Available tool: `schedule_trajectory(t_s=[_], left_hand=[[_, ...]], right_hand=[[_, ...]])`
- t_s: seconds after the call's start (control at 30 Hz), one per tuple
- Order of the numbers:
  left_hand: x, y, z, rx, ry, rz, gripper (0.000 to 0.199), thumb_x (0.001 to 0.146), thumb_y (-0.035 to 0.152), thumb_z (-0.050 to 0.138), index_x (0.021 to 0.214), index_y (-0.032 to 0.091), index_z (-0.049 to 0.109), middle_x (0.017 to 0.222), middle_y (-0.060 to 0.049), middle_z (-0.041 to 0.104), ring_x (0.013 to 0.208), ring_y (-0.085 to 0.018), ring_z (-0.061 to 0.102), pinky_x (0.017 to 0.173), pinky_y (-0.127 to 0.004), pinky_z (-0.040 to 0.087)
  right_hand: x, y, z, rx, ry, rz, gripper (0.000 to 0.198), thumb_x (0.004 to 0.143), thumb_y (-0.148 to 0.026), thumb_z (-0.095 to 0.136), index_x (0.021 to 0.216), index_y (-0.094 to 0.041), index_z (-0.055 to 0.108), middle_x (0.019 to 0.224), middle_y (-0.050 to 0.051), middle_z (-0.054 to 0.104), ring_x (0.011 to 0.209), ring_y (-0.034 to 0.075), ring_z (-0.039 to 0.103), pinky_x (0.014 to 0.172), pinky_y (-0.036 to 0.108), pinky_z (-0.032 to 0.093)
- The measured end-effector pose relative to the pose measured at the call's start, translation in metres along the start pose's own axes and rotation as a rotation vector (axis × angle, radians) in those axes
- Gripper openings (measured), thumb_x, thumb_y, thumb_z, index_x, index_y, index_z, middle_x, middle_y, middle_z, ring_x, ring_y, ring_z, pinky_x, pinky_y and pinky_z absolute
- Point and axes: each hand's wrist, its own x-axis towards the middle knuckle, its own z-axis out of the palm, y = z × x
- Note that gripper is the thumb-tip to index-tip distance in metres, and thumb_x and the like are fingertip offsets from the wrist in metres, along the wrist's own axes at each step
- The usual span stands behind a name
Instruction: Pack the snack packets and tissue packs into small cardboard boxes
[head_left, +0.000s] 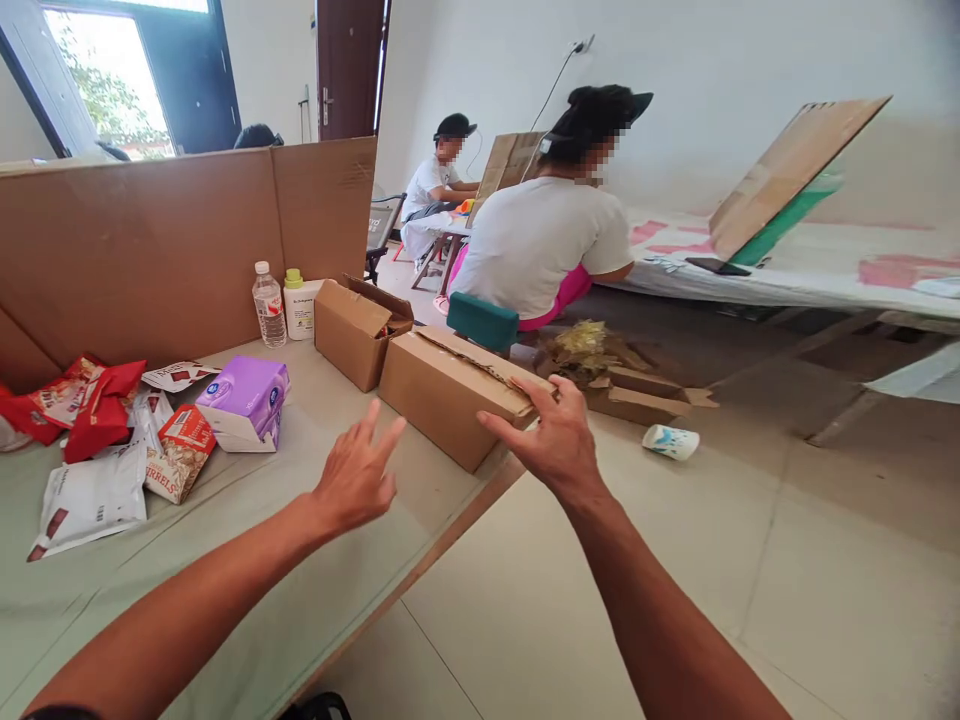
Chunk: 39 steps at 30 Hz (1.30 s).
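Note:
A closed brown cardboard box [442, 385] lies near the right edge of the table. My right hand [551, 425] rests on the near right end of this box, its thumb on the side and fingers over the top edge. My left hand [358, 465] hovers over the table just left of the box, empty, with fingers apart. Behind the closed box stands a second cardboard box [352, 330] with raised flaps; a little of something orange-red shows inside.
Further left are a purple tissue pack [244, 400], a red carton [180, 455], a white pouch [94, 500] and red snack bags [105, 405]. A water bottle [269, 305] and white bottle [301, 305] stand behind. A cup [671, 442] lies on the floor; a person [544, 245] sits beyond.

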Motion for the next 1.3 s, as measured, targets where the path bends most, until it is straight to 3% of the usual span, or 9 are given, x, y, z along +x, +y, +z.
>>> schedule_trajectory(t_s=[0.27, 0.4, 0.47, 0.57, 0.63, 0.77, 0.87, 1.03, 1.3], left_hand=[[-0.175, -0.053, 0.004, 0.038, 0.158, -0.161, 0.057, 0.085, 0.011, 0.055, 0.142, 0.018, 0.053, 0.162, -0.024, 0.037, 0.144, -0.037, 0.049, 0.110, -0.057, 0.051], [-0.265, -0.069, -0.008, 0.036, 0.347, -0.392, 0.044, 0.093, 0.022, 0.051, 0.136, 0.022, 0.060, 0.160, -0.018, 0.043, 0.142, -0.034, 0.052, 0.104, -0.052, 0.057], [-0.309, -0.072, -0.012, -0.008, 0.453, -0.573, 0.039, 0.096, 0.030, 0.051, 0.132, 0.025, 0.065, 0.159, -0.015, 0.046, 0.140, -0.034, 0.054, 0.083, -0.040, 0.066], [-0.364, -0.070, -0.013, -0.075, 0.569, -0.817, 0.038, 0.097, 0.038, 0.049, 0.128, 0.024, 0.068, 0.157, -0.014, 0.048, 0.136, -0.035, 0.057, 0.050, -0.026, 0.060], [-0.390, -0.066, -0.012, -0.060, 0.613, -0.885, 0.037, 0.096, 0.036, 0.050, 0.125, 0.023, 0.069, 0.154, -0.014, 0.052, 0.134, -0.034, 0.059, 0.055, -0.029, 0.063], [-0.421, -0.058, -0.013, 0.013, 0.641, -0.912, 0.031, 0.089, 0.027, 0.055, 0.115, 0.024, 0.074, 0.138, -0.011, 0.067, 0.124, -0.027, 0.066, 0.098, -0.044, 0.061], [-0.436, -0.058, -0.022, 0.057, 0.652, -0.935, 0.031, 0.086, 0.023, 0.058, 0.111, 0.024, 0.075, 0.134, -0.009, 0.070, 0.120, -0.024, 0.068, 0.100, -0.042, 0.060], [-0.452, -0.107, -0.074, 0.208, 0.685, -0.961, 0.032, 0.086, 0.023, 0.057, 0.113, 0.021, 0.073, 0.139, -0.014, 0.065, 0.126, -0.027, 0.064, 0.105, -0.046, 0.056], [-0.407, -0.278, -0.224, 0.465, 0.740, -1.053, 0.057, 0.086, 0.019, 0.063, 0.142, 0.013, 0.051, 0.156, -0.019, 0.046, 0.151, -0.035, 0.032, 0.124, -0.055, 0.028]], right_hand=[[-0.007, 0.005, 0.007, 0.152, 0.018, -0.081, 0.094, 0.078, -0.064, 0.076, 0.153, -0.017, 0.044, 0.158, 0.029, 0.035, 0.148, 0.052, 0.030, 0.116, 0.063, 0.033], [-0.032, -0.011, -0.004, 0.083, 0.295, -0.186, 0.097, 0.081, -0.063, 0.074, 0.158, -0.014, 0.040, 0.159, 0.030, 0.036, 0.149, 0.053, 0.030, 0.117, 0.065, 0.029], [-0.047, -0.032, -0.006, 0.078, 0.388, -0.281, 0.085, 0.086, -0.064, 0.068, 0.152, -0.014, 0.050, 0.156, 0.026, 0.042, 0.144, 0.051, 0.040, 0.115, 0.066, 0.034], [-0.071, -0.075, 0.012, 0.172, 0.211, -0.401, 0.060, 0.091, -0.064, 0.059, 0.126, -0.017, 0.069, 0.151, 0.019, 0.051, 0.133, 0.041, 0.056, 0.112, 0.060, 0.044], [-0.091, -0.108, 0.040, 0.263, -0.018, -0.464, 0.054, 0.090, -0.066, 0.058, 0.110, -0.019, 0.073, 0.142, 0.017, 0.060, 0.126, 0.036, 0.063, 0.107, 0.056, 0.050], [-0.153, -0.175, 0.108, 0.409, -0.533, -0.667, 0.043, 0.093, -0.060, 0.052, 0.099, -0.024, 0.076, 0.112, 0.011, 0.078, 0.104, 0.030, 0.074, 0.091, 0.050, 0.059], [-0.205, -0.217, 0.136, 0.438, -0.735, -0.917, 0.036, 0.095, -0.049, 0.051, 0.101, -0.025, 0.078, 0.117, 0.011, 0.078, 0.107, 0.031, 0.074, 0.088, 0.051, 0.060], [-0.247, -0.254, 0.141, 0.480, -0.739, -1.174, 0.031, 0.097, -0.033, 0.053, 0.116, -0.026, 0.076, 0.131, 0.011, 0.072, 0.118, 0.030, 0.070, 0.091, 0.047, 0.059], [-0.247, -0.252, 0.147, 0.568, -0.587, -1.204, 0.026, 0.096, -0.030, 0.056, 0.113, -0.025, 0.075, 0.127, 0.010, 0.074, 0.113, 0.028, 0.071, 0.086, 0.042, 0.060]])
